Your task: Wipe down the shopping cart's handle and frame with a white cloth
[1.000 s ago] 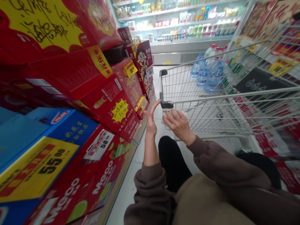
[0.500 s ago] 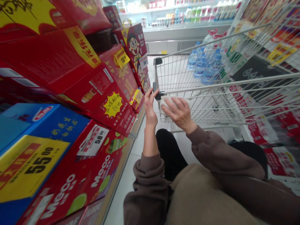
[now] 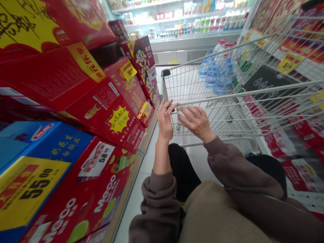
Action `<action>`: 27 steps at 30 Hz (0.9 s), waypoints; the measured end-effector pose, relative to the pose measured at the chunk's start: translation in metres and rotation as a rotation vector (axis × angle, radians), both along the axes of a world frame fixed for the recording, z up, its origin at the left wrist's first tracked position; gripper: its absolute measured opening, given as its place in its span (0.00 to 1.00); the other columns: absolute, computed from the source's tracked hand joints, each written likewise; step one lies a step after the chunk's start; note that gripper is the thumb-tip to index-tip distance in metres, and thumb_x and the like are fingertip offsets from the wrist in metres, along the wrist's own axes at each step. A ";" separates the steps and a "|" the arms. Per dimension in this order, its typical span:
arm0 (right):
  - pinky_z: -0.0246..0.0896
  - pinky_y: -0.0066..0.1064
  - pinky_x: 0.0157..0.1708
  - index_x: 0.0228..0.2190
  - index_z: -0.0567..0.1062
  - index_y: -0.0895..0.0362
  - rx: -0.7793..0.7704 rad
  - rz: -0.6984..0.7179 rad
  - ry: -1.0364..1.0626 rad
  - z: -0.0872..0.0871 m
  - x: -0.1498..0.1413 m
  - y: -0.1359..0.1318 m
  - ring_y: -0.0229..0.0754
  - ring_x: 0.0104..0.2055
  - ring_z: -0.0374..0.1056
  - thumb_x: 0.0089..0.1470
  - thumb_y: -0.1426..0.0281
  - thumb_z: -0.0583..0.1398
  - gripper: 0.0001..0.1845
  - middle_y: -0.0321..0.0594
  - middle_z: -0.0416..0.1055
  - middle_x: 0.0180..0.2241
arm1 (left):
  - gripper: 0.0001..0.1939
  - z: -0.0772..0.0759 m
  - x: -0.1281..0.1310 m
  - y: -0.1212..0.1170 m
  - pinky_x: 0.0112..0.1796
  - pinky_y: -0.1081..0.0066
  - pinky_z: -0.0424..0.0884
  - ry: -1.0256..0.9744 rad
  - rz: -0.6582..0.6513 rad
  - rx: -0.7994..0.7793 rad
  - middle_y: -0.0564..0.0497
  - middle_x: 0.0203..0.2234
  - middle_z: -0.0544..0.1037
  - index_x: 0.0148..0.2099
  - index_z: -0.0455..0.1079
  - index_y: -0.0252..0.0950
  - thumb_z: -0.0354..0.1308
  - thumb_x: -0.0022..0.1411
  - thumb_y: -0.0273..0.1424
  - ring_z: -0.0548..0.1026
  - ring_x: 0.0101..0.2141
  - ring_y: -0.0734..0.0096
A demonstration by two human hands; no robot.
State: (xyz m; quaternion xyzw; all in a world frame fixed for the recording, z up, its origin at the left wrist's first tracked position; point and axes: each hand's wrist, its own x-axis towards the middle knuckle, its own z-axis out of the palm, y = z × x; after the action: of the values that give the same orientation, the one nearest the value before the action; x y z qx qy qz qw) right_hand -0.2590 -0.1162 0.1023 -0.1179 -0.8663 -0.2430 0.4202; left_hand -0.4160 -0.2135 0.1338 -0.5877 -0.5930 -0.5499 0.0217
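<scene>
A pale, whitish cloth or wad of tissue [image 3: 182, 115] is under the fingers of my right hand [image 3: 196, 120], which is closed on it. My left hand [image 3: 165, 120] is raised just left of it, fingers apart and with nothing in them. Both hands are in front of the near corner of a wire shopping cart [image 3: 220, 106]. The left fingertips overlap the cart's corner post in the picture; whether they touch it I cannot tell. The two hands are close together.
Stacked red drink cartons [image 3: 83, 87] and a blue carton [image 3: 48, 148] with price tags line the left side. Bottled water packs [image 3: 220, 76] stand on the floor beyond the cart. A chilled display [image 3: 184, 37] runs along the back; more shelves are at right.
The view has tilted up slightly. My left hand has turned a little, its fingers now bent towards the right hand. The right hand still holds the pale wad.
</scene>
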 end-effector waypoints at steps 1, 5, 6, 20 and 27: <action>0.58 0.43 0.57 0.45 0.76 0.49 -0.015 -0.023 0.039 -0.001 0.009 0.002 0.46 0.56 0.64 0.62 0.70 0.59 0.11 0.35 0.75 0.51 | 0.39 0.000 0.000 -0.001 0.69 0.53 0.41 0.008 0.003 -0.008 0.51 0.60 0.71 0.59 0.71 0.46 0.22 0.71 0.51 0.54 0.68 0.64; 0.60 0.43 0.54 0.46 0.75 0.50 -0.129 -0.122 0.172 -0.002 0.021 -0.003 0.48 0.55 0.64 0.61 0.74 0.58 0.14 0.39 0.75 0.51 | 0.38 -0.001 0.006 0.005 0.69 0.52 0.42 -0.026 0.035 0.019 0.50 0.59 0.72 0.59 0.71 0.45 0.22 0.71 0.51 0.54 0.68 0.65; 0.59 0.43 0.55 0.47 0.75 0.49 -0.129 -0.100 0.149 -0.001 0.016 -0.005 0.47 0.56 0.64 0.61 0.74 0.58 0.14 0.38 0.74 0.52 | 0.38 -0.001 0.010 0.009 0.69 0.51 0.39 -0.019 0.033 0.019 0.50 0.59 0.72 0.59 0.70 0.46 0.22 0.71 0.51 0.53 0.69 0.65; 0.59 0.42 0.55 0.45 0.76 0.48 -0.035 -0.122 0.220 -0.001 0.045 0.010 0.46 0.56 0.65 0.58 0.73 0.61 0.13 0.36 0.76 0.50 | 0.33 0.001 0.034 0.025 0.68 0.47 0.27 0.146 0.076 -0.038 0.50 0.60 0.72 0.62 0.67 0.46 0.25 0.73 0.46 0.56 0.68 0.63; 0.56 0.43 0.57 0.44 0.78 0.46 -0.139 -0.170 0.208 -0.008 0.075 0.027 0.44 0.57 0.65 0.60 0.74 0.60 0.13 0.34 0.77 0.49 | 0.29 -0.002 0.044 0.036 0.68 0.51 0.40 0.272 0.072 -0.042 0.48 0.62 0.70 0.65 0.64 0.45 0.31 0.74 0.44 0.57 0.67 0.62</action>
State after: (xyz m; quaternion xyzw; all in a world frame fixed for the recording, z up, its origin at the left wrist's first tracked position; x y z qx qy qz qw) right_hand -0.1845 -0.0888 0.0944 -0.2445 -0.8196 -0.2036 0.4765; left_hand -0.3717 -0.1774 0.1320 -0.6354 -0.6167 -0.4517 0.1094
